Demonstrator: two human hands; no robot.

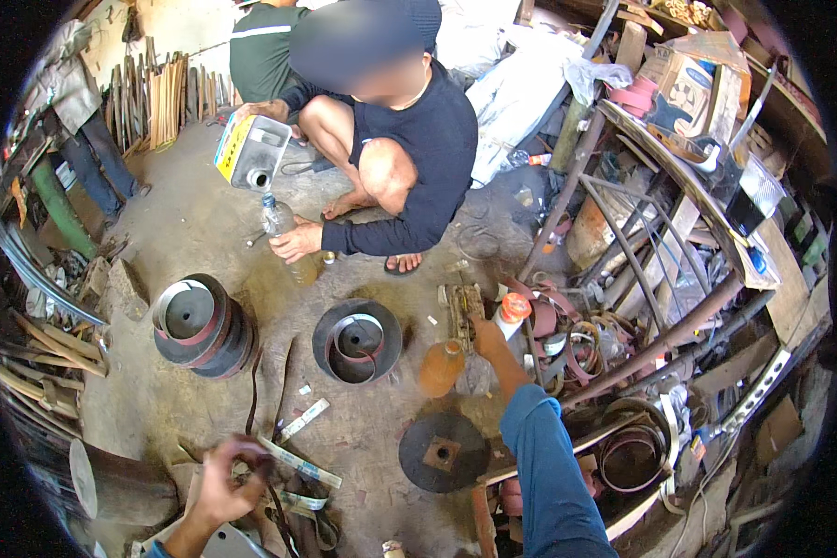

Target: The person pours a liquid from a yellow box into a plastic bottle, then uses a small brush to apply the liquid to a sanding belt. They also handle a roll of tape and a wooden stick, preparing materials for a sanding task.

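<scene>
At the lower left my left hand (221,479) is curled round a dark reddish-brown strip (251,448), bent into a loop and blurred by motion. My right hand (489,337) reaches to the right of the middle, against a worn, rusty block-like thing (462,307); its fingers are mostly hidden. Close beside that hand stand a white bottle with an orange cap (511,312) and a bottle of orange-brown liquid (442,370). A black disc with a square centre plate (444,453) lies below them. Another black disc (321,337) carries a metal ring (357,346).
Opposite me a squatting person (405,158) tilts a metal can (256,153) over a clear bottle (277,219). Stacked discs (200,325) stand at the left. A metal-framed rack (660,344) and scrap crowd the right; a log (121,484) lies lower left.
</scene>
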